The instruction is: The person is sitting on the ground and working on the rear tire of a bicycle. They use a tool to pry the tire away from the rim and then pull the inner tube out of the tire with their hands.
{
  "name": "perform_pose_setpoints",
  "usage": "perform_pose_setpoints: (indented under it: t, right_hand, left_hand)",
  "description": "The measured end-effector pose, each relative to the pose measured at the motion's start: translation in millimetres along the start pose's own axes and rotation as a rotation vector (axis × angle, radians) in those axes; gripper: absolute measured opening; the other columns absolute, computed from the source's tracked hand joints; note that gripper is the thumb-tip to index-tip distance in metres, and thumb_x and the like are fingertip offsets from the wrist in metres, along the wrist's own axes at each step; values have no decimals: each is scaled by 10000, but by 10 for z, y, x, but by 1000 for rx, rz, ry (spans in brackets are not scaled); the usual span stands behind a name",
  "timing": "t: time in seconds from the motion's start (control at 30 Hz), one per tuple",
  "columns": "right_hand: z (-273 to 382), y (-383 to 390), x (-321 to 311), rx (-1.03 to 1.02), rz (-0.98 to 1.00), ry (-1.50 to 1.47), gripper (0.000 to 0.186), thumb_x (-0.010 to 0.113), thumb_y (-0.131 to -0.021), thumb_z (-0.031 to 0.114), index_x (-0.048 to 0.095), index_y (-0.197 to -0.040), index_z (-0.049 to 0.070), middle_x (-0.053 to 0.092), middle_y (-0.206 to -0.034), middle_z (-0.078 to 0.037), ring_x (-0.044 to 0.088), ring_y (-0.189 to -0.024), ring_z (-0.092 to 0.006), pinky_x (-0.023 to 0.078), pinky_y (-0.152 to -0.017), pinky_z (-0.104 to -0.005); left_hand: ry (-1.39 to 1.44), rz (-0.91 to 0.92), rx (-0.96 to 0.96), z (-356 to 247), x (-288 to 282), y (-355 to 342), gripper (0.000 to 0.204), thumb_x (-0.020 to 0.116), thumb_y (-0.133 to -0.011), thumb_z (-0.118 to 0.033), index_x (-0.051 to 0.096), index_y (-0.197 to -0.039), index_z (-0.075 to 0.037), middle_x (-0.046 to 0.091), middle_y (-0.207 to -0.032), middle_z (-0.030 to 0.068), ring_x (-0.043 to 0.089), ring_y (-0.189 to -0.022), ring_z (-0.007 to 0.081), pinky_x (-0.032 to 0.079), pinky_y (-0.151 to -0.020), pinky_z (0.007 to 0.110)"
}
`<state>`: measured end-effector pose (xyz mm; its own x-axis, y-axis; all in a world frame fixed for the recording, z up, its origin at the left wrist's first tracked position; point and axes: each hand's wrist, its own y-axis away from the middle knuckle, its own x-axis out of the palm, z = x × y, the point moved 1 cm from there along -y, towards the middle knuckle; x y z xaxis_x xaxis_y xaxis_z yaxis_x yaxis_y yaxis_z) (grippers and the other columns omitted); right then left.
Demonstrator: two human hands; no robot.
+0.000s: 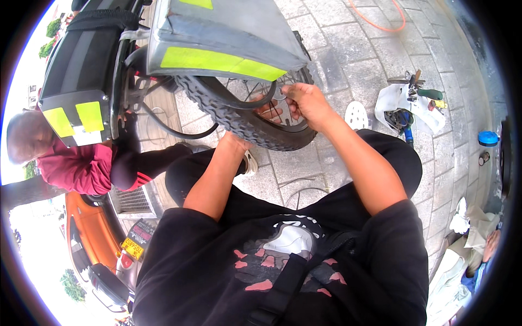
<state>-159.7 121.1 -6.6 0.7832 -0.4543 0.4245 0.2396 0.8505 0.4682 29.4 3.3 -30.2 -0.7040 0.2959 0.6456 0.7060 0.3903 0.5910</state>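
Observation:
A knobby black tyre [244, 124] on a spoked wheel stands before me, partly covered by a grey box [228, 38] with yellow-green strips. My left hand [268, 110] reaches past the tyre; its curled fingers show among the spokes, and what they grip is hidden. From the other side, my right hand [304, 103] pinches a small round metal piece [280, 93] near the middle of the wheel. Beside it curves a black tube [251, 103], part of the vehicle.
A white bag with hand tools [410, 108] lies on the paving to the right, near a white clog [356, 115]. Farther right is a blue round container [488, 138]. A person in maroon [81, 168] crouches at left, before an orange vehicle [92, 217]. An orange hose [380, 27] lies beyond.

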Motion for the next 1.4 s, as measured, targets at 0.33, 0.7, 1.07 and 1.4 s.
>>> perform_pose_setpoints:
  t: [0.33, 0.7, 1.07, 1.4]
  right_hand:
    - [147, 167, 265, 270, -12, 184, 221, 688, -1008, 211, 744, -971, 1, 680, -822, -38, 574, -613, -112, 413, -459, -279]
    - [253, 205, 217, 338, -4, 444, 257, 708, -982, 244, 718, -873, 12, 644, -767, -31, 579, -572, -121, 462, -465, -298]
    - [265, 245, 203, 435, 32, 382, 318, 705, -1024, 277, 678, -831, 25, 594, -719, -3, 550, -544, -117, 471, -460, -300]
    - [202, 294, 244, 372, 21, 298, 282, 716, -1019, 236, 684, -856, 8, 607, -708, -19, 583, -533, -125, 497, -460, -298]
  left_hand:
    - [76, 49, -145, 182, 128, 117, 476, 557, -1076, -526, 674, -1087, -65, 705, -984, 106, 710, -974, 292, 613, -900, 439]
    - [-111, -84, -21, 58, 437, 359, 232, 692, -1073, -282, 720, -1090, -52, 695, -851, -37, 646, -700, 73, 535, -602, 238]
    - [-93, -197, 20, 90, 342, 371, 191, 706, -1058, -245, 688, -1040, -55, 719, -986, 21, 693, -823, 141, 584, -674, 309]
    - [-99, -92, -16, 112, 308, 377, 179, 688, -1070, -231, 652, -961, -94, 705, -955, 47, 701, -840, 186, 598, -706, 343]
